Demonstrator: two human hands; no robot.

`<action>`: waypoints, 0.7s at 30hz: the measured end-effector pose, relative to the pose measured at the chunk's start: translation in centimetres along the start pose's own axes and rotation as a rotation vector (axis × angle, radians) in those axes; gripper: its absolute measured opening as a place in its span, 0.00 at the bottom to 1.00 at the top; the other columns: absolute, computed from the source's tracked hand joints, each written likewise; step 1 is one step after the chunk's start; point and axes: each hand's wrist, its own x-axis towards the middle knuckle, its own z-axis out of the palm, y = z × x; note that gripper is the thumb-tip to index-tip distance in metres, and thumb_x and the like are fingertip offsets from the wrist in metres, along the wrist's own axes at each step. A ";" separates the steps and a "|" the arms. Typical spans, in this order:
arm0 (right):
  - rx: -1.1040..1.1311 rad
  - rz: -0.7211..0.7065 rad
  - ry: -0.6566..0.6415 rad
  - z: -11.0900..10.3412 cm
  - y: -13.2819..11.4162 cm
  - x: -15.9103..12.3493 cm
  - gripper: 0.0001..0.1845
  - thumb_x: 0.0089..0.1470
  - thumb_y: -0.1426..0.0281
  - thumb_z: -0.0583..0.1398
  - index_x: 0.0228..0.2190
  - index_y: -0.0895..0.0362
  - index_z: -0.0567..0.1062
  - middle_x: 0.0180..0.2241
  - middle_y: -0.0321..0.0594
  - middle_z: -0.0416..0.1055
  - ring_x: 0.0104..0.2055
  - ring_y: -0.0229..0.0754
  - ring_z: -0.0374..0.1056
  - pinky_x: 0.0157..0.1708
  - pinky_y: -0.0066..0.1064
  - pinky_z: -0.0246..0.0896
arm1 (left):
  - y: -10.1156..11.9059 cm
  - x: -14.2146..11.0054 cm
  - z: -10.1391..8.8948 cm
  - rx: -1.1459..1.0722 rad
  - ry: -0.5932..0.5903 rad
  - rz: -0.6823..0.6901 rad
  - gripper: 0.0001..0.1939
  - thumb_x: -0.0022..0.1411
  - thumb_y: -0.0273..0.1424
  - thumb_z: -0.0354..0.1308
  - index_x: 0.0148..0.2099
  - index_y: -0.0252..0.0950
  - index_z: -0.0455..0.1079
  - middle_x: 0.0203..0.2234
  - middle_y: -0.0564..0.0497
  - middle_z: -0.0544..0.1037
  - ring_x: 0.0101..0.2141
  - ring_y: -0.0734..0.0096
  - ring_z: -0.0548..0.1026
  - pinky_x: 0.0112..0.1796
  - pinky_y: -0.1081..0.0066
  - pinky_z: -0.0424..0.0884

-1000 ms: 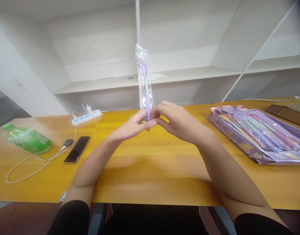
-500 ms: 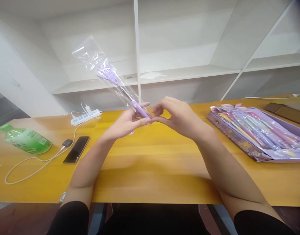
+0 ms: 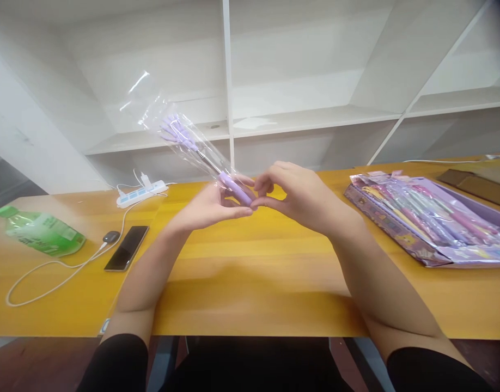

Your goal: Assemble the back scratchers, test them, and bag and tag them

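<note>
Here, a person seated at a yellow wooden surface holds one wrapped item up with both bare hands, just above the surface's middle. The item is a purple back scratcher with a small claw-shaped head, sealed in a clear plastic sleeve. It slants from the hands toward 10 o'clock, head end highest, the loose end of the sleeve reaching past the head.

The left hand is closed in a pinch on the purple handle end, thumb on top and fingers beneath. The right hand meets it from 3 o'clock, its thumb and forefinger pressed together on the very tip of the wrapped handle, the other fingers curled.

Judging by this, the unwrapping is at an early stage: the sleeve covers the whole scratcher, no tear or opening shows, and the item is entirely inside. Getting the plastic open and drawing the scratcher out both remain.

At 3 o'clock lies a purple tray stacked with more wrapped items of the same kind. At 9 o'clock lie a dark phone, a white cable, a white power strip and a green bottle on its side. White shelves fill the background.
</note>
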 end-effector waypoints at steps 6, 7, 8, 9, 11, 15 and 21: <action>0.081 0.067 0.001 -0.1 0.3 -0.1 0.15 0.64 0.58 0.73 0.42 0.52 0.76 0.37 0.40 0.80 0.39 0.47 0.75 0.39 0.35 0.64 | -0.1 0.2 0.2 0.005 0.057 -0.005 0.28 0.63 0.41 0.78 0.61 0.38 0.77 0.43 0.43 0.85 0.42 0.60 0.84 0.41 0.64 0.80; 0.094 0.091 0.003 -0.1 0.4 0.0 0.18 0.63 0.56 0.73 0.43 0.52 0.76 0.38 0.40 0.80 0.39 0.47 0.75 0.39 0.35 0.64 | -0.1 0.1 0.2 0.012 0.084 -0.011 0.29 0.62 0.41 0.79 0.61 0.38 0.77 0.42 0.43 0.86 0.41 0.59 0.84 0.40 0.64 0.80; 0.103 0.122 -0.002 0.0 0.5 0.0 0.19 0.63 0.54 0.74 0.44 0.52 0.76 0.38 0.41 0.80 0.39 0.47 0.75 0.39 0.35 0.64 | 0.0 0.1 0.1 0.018 0.107 -0.016 0.29 0.61 0.42 0.80 0.60 0.39 0.77 0.41 0.44 0.86 0.41 0.59 0.84 0.40 0.63 0.80; 0.111 0.155 -0.016 0.0 0.6 0.0 0.20 0.63 0.53 0.73 0.43 0.53 0.76 0.38 0.41 0.80 0.39 0.47 0.75 0.38 0.35 0.64 | 0.0 0.1 0.0 0.021 0.123 -0.015 0.29 0.60 0.42 0.80 0.59 0.39 0.78 0.40 0.44 0.85 0.40 0.59 0.84 0.39 0.63 0.81; 0.139 0.213 -0.085 0.1 0.6 0.2 0.19 0.66 0.51 0.70 0.39 0.54 0.76 0.36 0.40 0.80 0.36 0.44 0.73 0.35 0.34 0.62 | 0.1 0.0 -0.2 0.022 0.125 -0.011 0.28 0.58 0.43 0.81 0.56 0.38 0.79 0.37 0.45 0.85 0.38 0.59 0.84 0.37 0.63 0.80; 0.337 0.228 -0.257 0.5 0.4 0.6 0.24 0.71 0.48 0.64 0.33 0.54 0.78 0.31 0.36 0.78 0.31 0.39 0.68 0.32 0.32 0.58 | 0.2 0.1 -0.2 0.023 0.089 0.007 0.28 0.56 0.46 0.82 0.53 0.39 0.80 0.34 0.47 0.83 0.34 0.60 0.83 0.32 0.65 0.79; 0.466 0.215 -0.237 0.9 0.1 0.8 0.21 0.70 0.50 0.66 0.35 0.55 0.83 0.32 0.35 0.80 0.31 0.37 0.67 0.33 0.31 0.58 | 0.6 -0.4 -0.3 0.092 0.065 0.003 0.29 0.61 0.45 0.79 0.58 0.40 0.77 0.34 0.48 0.84 0.33 0.62 0.83 0.32 0.66 0.80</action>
